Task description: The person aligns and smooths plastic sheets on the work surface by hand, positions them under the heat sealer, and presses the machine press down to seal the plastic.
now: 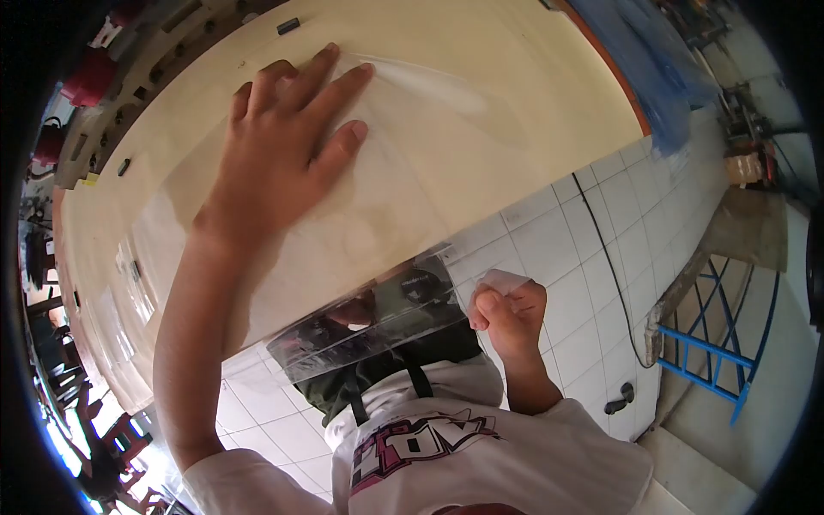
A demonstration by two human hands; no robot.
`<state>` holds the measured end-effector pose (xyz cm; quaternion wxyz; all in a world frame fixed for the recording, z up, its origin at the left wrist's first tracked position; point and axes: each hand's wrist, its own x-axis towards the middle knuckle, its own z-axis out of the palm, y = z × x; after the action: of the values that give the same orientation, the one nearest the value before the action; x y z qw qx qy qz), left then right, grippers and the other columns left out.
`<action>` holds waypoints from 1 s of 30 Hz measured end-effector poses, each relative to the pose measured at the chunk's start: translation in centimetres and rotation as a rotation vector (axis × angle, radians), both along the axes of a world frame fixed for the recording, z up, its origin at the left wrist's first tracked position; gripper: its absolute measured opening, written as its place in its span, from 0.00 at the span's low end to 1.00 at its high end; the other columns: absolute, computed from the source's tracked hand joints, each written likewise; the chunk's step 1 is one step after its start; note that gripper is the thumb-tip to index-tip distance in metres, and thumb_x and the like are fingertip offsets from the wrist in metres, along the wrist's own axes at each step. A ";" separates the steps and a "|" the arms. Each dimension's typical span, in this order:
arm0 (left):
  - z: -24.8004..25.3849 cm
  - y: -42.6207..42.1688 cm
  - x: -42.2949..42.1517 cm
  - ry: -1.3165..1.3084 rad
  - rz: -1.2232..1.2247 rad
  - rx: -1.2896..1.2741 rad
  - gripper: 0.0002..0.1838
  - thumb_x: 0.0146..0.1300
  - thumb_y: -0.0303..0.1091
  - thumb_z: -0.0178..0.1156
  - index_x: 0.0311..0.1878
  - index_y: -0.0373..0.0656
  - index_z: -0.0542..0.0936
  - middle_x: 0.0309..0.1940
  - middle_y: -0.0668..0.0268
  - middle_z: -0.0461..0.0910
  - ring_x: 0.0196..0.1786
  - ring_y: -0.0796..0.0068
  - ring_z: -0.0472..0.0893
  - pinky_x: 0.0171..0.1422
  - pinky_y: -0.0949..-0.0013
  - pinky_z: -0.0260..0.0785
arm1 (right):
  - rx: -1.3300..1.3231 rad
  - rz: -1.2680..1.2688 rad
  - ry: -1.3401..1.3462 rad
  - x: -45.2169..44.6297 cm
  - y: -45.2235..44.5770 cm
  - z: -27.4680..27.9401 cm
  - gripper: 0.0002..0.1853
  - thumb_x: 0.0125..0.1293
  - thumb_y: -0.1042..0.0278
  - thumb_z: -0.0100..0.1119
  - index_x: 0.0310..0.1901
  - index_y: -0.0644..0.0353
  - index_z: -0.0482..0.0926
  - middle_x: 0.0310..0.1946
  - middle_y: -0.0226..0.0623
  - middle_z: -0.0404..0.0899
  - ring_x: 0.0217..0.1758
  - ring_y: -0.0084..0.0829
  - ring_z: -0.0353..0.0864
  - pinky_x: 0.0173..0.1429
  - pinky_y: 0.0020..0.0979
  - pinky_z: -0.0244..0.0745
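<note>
A clear plastic sheet (399,313) lies across the pale tabletop (532,112), and part of it hangs over the near edge in front of my body. My left hand (279,146) rests palm down on the sheet with its fingers spread. From the fingertips a glossy fold runs toward the right. Beyond the table edge, over the tiled floor, my right hand (513,319) is closed in a pinch. A whitish, see-through piece of plastic film (502,280) sticks out of its fingers. Whether that piece joins the sheet, I cannot tell.
Small dark blocks (288,27) sit on the tabletop. Blue plastic (639,64) hangs at the far right corner. A black cable (609,257) crosses the tiled floor (558,249), and a blue metal frame (721,343) stands at right. Red objects (88,77) are at upper left.
</note>
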<state>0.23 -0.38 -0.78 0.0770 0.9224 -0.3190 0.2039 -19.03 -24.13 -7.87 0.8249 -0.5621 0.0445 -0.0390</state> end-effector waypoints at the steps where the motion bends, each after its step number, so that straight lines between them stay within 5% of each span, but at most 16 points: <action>1: 0.0 0.0 0.0 -0.003 0.000 0.005 0.25 0.70 0.49 0.54 0.69 0.57 0.77 0.70 0.59 0.73 0.66 0.48 0.70 0.73 0.46 0.57 | -0.002 -0.004 0.003 -0.1 0.1 -0.1 0.12 0.69 0.76 0.63 0.26 0.67 0.79 0.21 0.36 0.80 0.21 0.20 0.75 0.25 0.23 0.71; 12: -0.3 0.2 0.1 -0.005 -0.006 0.016 0.26 0.71 0.51 0.53 0.70 0.58 0.76 0.71 0.59 0.72 0.68 0.48 0.70 0.74 0.47 0.55 | -0.074 -0.072 -0.004 -1.3 1.1 0.1 0.14 0.74 0.67 0.61 0.33 0.69 0.80 0.22 0.33 0.78 0.20 0.18 0.72 0.26 0.22 0.67; 25: 0.0 0.2 -0.2 0.088 0.024 -0.005 0.28 0.70 0.48 0.55 0.72 0.57 0.73 0.75 0.59 0.67 0.72 0.47 0.65 0.78 0.44 0.50 | -0.064 -0.082 0.008 -1.3 1.2 0.5 0.12 0.74 0.73 0.58 0.31 0.70 0.80 0.21 0.34 0.77 0.20 0.18 0.73 0.25 0.23 0.70; 30: -0.1 0.3 -0.2 0.105 0.029 -0.030 0.28 0.69 0.48 0.55 0.72 0.57 0.73 0.75 0.59 0.67 0.72 0.47 0.64 0.78 0.44 0.51 | -0.305 -0.056 -0.195 -1.2 -1.8 -1.7 0.13 0.70 0.75 0.59 0.26 0.68 0.77 0.15 0.31 0.71 0.16 0.18 0.67 0.20 0.26 0.61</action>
<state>0.01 -0.07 -0.85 0.1044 0.9351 -0.2980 0.1609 -20.27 -25.94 -9.59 0.7291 -0.6727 -0.0264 -0.1228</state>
